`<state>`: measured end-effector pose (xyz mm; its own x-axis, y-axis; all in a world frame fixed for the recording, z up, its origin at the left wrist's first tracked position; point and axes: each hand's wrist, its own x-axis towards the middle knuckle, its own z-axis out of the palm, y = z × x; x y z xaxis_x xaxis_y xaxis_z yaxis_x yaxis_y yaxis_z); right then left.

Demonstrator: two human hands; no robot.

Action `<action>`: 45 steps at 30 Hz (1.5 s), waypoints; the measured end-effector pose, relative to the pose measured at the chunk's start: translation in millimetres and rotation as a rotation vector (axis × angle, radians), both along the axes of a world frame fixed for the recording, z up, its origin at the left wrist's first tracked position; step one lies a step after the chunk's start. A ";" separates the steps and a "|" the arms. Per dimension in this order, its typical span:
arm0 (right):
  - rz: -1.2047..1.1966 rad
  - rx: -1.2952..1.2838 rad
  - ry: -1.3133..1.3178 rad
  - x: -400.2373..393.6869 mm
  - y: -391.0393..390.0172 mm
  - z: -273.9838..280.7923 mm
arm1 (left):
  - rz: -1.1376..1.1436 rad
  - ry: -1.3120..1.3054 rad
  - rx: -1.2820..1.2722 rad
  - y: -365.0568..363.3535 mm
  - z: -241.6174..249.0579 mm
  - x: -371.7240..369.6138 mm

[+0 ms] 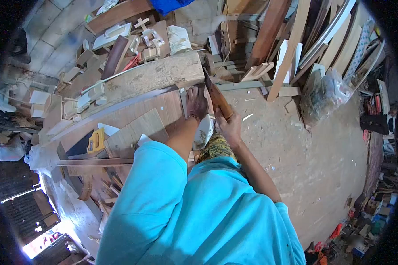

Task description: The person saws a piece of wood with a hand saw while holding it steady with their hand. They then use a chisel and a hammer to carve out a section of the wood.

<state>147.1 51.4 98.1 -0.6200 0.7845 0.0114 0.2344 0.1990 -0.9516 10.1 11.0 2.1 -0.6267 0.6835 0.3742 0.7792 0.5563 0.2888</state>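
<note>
My right hand (pixel 229 125) is closed around the lower end of a wooden-handled tool (pixel 219 100) with a dark, narrow blade. Its tip points away from me, beside the end of a thick wooden beam (pixel 159 73). Just left of the tool, my left hand (pixel 196 104) is on the bench at the near side of the beam's end, fingers bent and pressed down. What lies under those fingers is hidden. A pale flat board (pixel 137 132) and a yellow-handled saw (pixel 96 141) lie further left on the bench.
Small wooden pieces (pixel 152 42) clutter the bench behind the beam. Long planks (pixel 289 48) lean at the back right, near a clear plastic bag (pixel 329 95). Chips and scraps dot the floor (pixel 305 159) to my right.
</note>
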 end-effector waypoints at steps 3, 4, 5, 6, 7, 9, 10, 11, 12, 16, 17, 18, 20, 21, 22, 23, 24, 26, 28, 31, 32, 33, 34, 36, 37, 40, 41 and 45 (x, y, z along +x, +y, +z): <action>0.001 0.018 -0.082 2.4 -3.9 2.7 | 0.028 -0.042 -0.056 -2.6 -6.0 3.0; -0.005 0.031 -0.110 1.0 -7.1 7.7 | 0.025 -0.022 -0.024 -1.2 -8.6 0.6; -0.013 0.048 -0.135 -0.4 -8.2 10.0 | 0.021 -0.022 -0.027 0.5 -10.7 -0.2; -0.016 0.045 -0.134 -0.2 -7.9 3.7 | 0.044 -0.016 -0.033 2.2 -10.4 0.0; -0.008 0.076 -0.112 0.6 -7.9 -6.4 | 0.071 -0.011 -0.041 2.7 -10.5 0.7; 0.005 0.106 -0.090 0.0 -8.8 -9.4 | 0.069 -0.063 -0.070 3.1 -6.1 0.9; -0.012 0.036 -0.084 -1.6 -9.1 1.8 | 0.067 -0.115 -0.095 3.3 -5.9 0.7; -0.026 -0.032 -0.079 -2.5 -9.3 11.6 | 0.073 -0.119 -0.095 4.0 -10.0 -0.4; -0.019 -0.032 -0.084 -0.9 -10.0 18.5 | 0.082 -0.019 -0.148 4.4 -13.6 -1.5; 0.017 0.124 -0.117 11.0 -13.6 29.3 | 0.138 0.087 -0.110 6.3 -20.0 1.4; 0.007 0.118 -0.078 12.4 -13.4 30.0 | 0.170 0.036 -0.096 8.2 -18.6 0.4; 0.002 0.120 -0.075 13.5 -13.0 27.7 | 0.159 0.015 -0.129 7.3 -15.6 0.4; -0.012 0.158 -0.018 16.8 -13.4 18.2 | 0.143 0.032 -0.118 5.1 -10.7 0.3; -0.019 0.157 -0.019 18.0 -14.5 15.6 | 0.135 0.042 -0.108 4.3 -10.3 1.4; -0.023 0.127 -0.032 18.9 -16.2 13.3 | 0.130 0.040 -0.109 3.9 -10.0 2.2; -0.025 0.098 -0.046 20.1 -17.9 11.9 | 0.133 0.032 -0.115 4.2 -9.6 1.6; -0.027 0.096 -0.048 21.3 -19.1 14.8 | 0.138 0.025 -0.122 4.6 -12.1 0.3; 0.002 0.056 -0.155 23.1 -20.5 23.8 | 0.121 0.069 -0.083 5.0 -18.8 -3.4; 0.010 0.061 -0.181 23.6 -21.6 29.0 | 0.104 0.114 -0.045 3.6 -13.5 -1.5; 0.007 0.069 -0.185 25.0 -24.6 26.2 | 0.114 0.105 -0.073 2.2 -10.4 0.7; -0.002 0.074 -0.166 25.3 -25.5 25.0 | 0.118 0.103 -0.075 3.0 -14.1 -0.6; -0.002 0.072 -0.166 25.0 -26.0 25.0 | 0.123 0.101 -0.077 3.5 -14.9 -0.9; -0.009 0.059 -0.149 24.7 -26.5 25.0 | 0.123 0.100 -0.079 3.6 -15.8 -0.7; -0.015 0.045 -0.133 24.9 -26.7 22.4 | 0.125 0.111 -0.077 3.6 -12.7 0.2; -0.001 0.084 -0.120 25.0 -25.7 17.8 | 0.126 0.111 -0.078 3.3 -8.6 1.4; 0.016 0.131 -0.120 23.9 -25.3 12.4 | 0.121 0.058 -0.092 1.3 -0.4 4.5; 0.019 0.140 -0.133 23.7 -25.7 11.4 | 0.109 0.043 -0.059 0.8 0.6 4.6; 0.017 0.100 -0.107 23.5 -29.3 7.3 | 0.096 0.000 -0.054 2.8 -11.5 -0.1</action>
